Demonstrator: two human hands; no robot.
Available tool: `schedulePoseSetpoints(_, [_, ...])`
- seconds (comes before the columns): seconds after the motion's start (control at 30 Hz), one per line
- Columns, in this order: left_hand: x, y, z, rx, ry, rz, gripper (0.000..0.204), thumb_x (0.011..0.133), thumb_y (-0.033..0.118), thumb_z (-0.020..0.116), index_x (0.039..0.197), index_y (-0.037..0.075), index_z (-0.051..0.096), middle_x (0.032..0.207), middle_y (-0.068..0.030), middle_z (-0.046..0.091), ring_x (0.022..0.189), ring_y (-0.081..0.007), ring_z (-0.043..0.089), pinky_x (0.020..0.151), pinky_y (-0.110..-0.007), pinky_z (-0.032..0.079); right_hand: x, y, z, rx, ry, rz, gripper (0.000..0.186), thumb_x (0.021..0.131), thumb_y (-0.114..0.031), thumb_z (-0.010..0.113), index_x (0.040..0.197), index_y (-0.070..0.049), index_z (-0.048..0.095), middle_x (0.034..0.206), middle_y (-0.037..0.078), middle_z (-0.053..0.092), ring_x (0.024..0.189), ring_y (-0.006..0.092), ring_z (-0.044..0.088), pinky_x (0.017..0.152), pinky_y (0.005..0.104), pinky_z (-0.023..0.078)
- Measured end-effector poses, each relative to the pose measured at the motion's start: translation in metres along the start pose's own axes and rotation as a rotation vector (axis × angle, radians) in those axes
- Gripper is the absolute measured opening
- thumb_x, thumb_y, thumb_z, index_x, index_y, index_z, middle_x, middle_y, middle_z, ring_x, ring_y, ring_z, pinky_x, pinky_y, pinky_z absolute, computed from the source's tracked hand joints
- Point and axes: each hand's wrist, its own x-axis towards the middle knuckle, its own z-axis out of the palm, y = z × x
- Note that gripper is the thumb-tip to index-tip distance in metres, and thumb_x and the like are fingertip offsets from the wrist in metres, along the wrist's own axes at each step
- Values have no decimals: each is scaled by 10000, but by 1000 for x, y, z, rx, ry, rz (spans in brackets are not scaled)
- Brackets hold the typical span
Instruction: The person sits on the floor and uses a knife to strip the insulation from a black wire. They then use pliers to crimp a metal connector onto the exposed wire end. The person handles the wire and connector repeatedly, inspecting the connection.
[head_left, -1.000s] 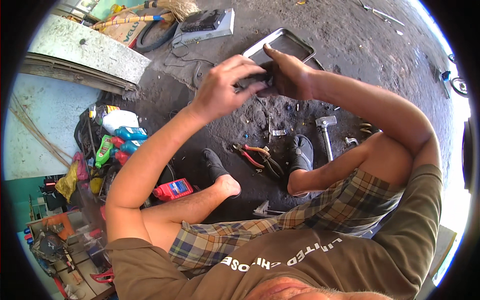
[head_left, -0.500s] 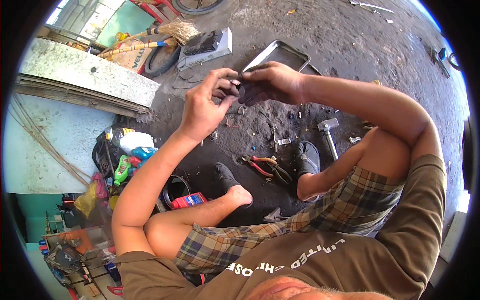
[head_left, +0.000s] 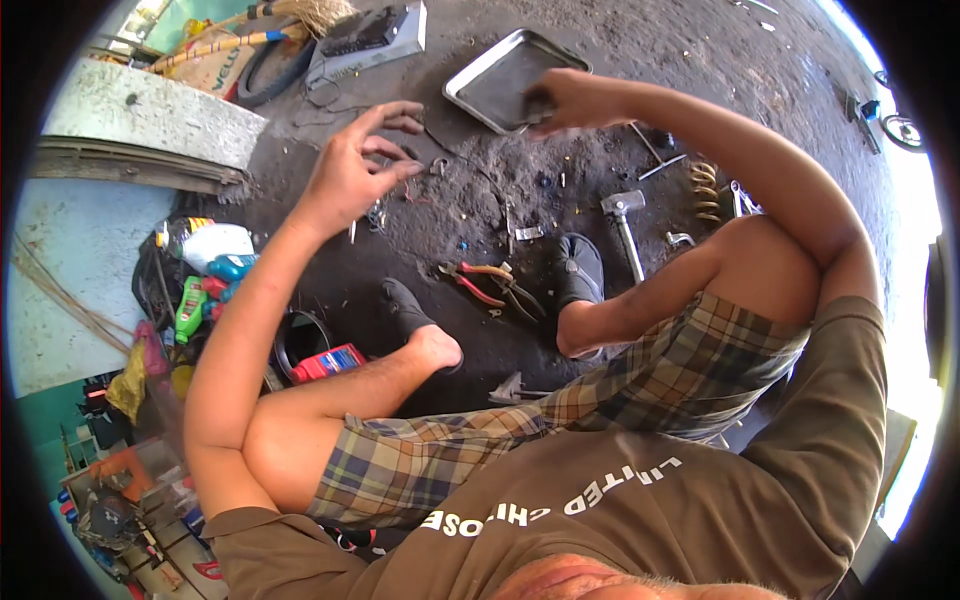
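My left hand (head_left: 350, 175) hovers over the dirt floor with thumb and fingers spread, holding nothing. My right hand (head_left: 568, 100) is at the right side of a shallow metal tray (head_left: 492, 85). Its dark-stained fingers are smeared by motion and curl downward, so whatever they may hold cannot be made out. Between my feet lie pliers (head_left: 482, 291) with red handles. A hammer (head_left: 624, 222) rests beyond my right foot, and a T-shaped wrench (head_left: 657, 158) lies below my right forearm.
A rusty coil spring (head_left: 704, 192) and small metal parts lie near my right knee. A red bottle (head_left: 330, 362) is beside my left leg, with several other bottles (head_left: 190, 308) farther left. A grey box (head_left: 385, 55) with a black device on top stands beyond the left hand.
My hands, earlier together around a small dark thing with a bit of red, have parted. The right hand has moved over to the tray; the left has drawn left and opened. The view has shifted.
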Motion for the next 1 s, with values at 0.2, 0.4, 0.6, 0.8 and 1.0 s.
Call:
schedulePoseSetpoints(0.2, [-34, -84, -33, 123, -226, -262, 372, 916, 91, 785, 1270, 11, 708, 1080, -72, 751, 869, -116, 699, 720, -294, 567, -63, 166, -21, -608, 24, 215, 370, 837, -272, 882, 1033, -12, 706, 934, 180, 750, 942, 363, 741, 841, 460, 587])
schedulePoseSetpoints(0.4, [-58, -156, -21, 172, -301, -418, 350, 921, 144, 785, 1233, 1, 719, 1011, -96, 755, 834, -142, 708, 715, -311, 566, -56, 173, 23, -611, 141, 382, 414, 883, -304, 839, 1165, -34, 703, 1032, 197, 764, 1008, 395, 739, 866, 480, 593])
schedulePoseSetpoints(0.6, [-77, -191, -10, 314, -458, -356, 340, 905, 140, 783, 1202, -12, 717, 1055, -239, 769, 1001, -337, 766, 891, -423, 583, 11, 133, 170, -156, 12, 189, 437, 921, -350, 773, 1213, -31, 716, 1051, 244, 759, 1015, 411, 739, 892, 496, 593])
schedulePoseSetpoints(0.8, [-104, -208, -8, 383, -534, -485, 353, 914, 191, 780, 1210, 6, 726, 1077, -226, 773, 1052, -372, 745, 943, -450, 564, 73, 87, 271, 46, 89, 180, 303, 908, -233, 734, 1121, -17, 725, 1030, 275, 745, 1017, 460, 719, 911, 514, 585])
schedulePoseSetpoints(1.0, [-108, -220, -6, 431, -603, -558, 337, 918, 196, 772, 1199, 14, 737, 1096, -198, 780, 1081, -362, 737, 966, -456, 559, 143, 117, 269, -52, 289, 408, 394, 896, -339, 785, 1076, -4, 684, 1057, 275, 747, 1054, 463, 714, 910, 534, 567])
